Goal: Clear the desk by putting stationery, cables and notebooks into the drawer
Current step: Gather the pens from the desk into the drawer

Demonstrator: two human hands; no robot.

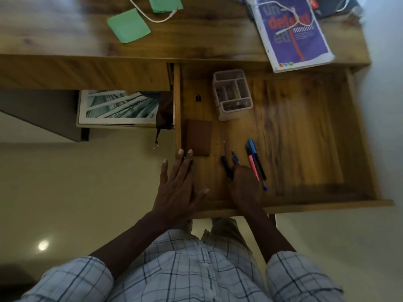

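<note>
The wooden drawer [305,205] is pulled out under the desk top [196,40]. Inside lie a pale pink compartment organizer [232,94], a brown wallet-like pouch [198,137], a small black clip [198,97] and several pens [256,159]. My right hand [245,186] is inside the drawer at its front, fingers closed around a black pen [226,166] and a blue pen [235,159]. My left hand [178,186] lies flat and open over the drawer's front left corner. On the desk are two green notes [128,26], a white cable [157,17] and a purple book [292,31] with a white cord over it.
A lower shelf [117,106] at the left holds a printed magazine. A brown strap hangs beside the drawer's left wall. Pale floor lies below and to the right. The right half of the drawer floor [305,127] is bare wood.
</note>
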